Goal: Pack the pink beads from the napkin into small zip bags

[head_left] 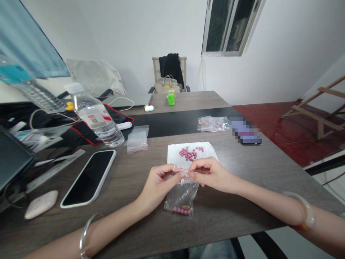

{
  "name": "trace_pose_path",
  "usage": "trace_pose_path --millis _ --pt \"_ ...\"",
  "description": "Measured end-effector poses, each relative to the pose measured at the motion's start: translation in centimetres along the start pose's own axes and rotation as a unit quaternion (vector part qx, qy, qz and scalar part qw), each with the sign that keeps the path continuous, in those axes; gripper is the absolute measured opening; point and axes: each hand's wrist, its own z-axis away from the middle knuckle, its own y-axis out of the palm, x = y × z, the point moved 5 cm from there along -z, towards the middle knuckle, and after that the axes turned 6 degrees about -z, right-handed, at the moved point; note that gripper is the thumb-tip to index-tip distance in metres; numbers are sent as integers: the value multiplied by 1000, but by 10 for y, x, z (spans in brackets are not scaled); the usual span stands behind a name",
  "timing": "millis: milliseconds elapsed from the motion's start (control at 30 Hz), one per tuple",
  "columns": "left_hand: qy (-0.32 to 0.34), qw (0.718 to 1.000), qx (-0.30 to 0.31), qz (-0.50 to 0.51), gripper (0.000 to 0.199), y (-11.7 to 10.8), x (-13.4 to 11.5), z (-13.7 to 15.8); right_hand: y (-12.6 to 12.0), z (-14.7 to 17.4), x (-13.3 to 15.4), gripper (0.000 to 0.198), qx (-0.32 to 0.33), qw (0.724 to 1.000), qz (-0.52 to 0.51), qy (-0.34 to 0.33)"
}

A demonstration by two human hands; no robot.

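1. At far left, a pale rounded object (41,205) is seen on the wood-toned desk (229,217), beside a white-cased phone (88,179) laid with its dark screen up.
2. Behind the phone, a capped clear bottle (96,118) is stood near a black item edged in red (114,114).
3. To the bottle's right, a small stack of clear plastic bags (137,140) is laid flat.
4. At center left, the upper edge of a clear zip bag (181,196) is pinched by the left hand (159,184), its fingers closed on the plastic.
5. The bag is held at the near side of the desk, in front of the paper; a row of pink tablets (183,210) and one brownish capsule (185,207) are gathered at its bottom. Whether its mouth is sealed cannot be told.
6. Just beyond the hands, loose pink tablets (188,154) are scattered on a white sheet of paper (174,154).
7. The same upper edge is gripped by the right hand (217,176), thumb and fingers pressed together near the left hand's.
8. At far right, filled clear bags (212,124) are placed beside a second phone (245,132), its screen blurred by pixelation.
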Motion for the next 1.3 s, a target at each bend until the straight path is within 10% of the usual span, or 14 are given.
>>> trace_pose_path --millis 1300 --pt "15 996 -44 -74 25 -8 -1 2 0 0 4 33 -10 996 84 -13"
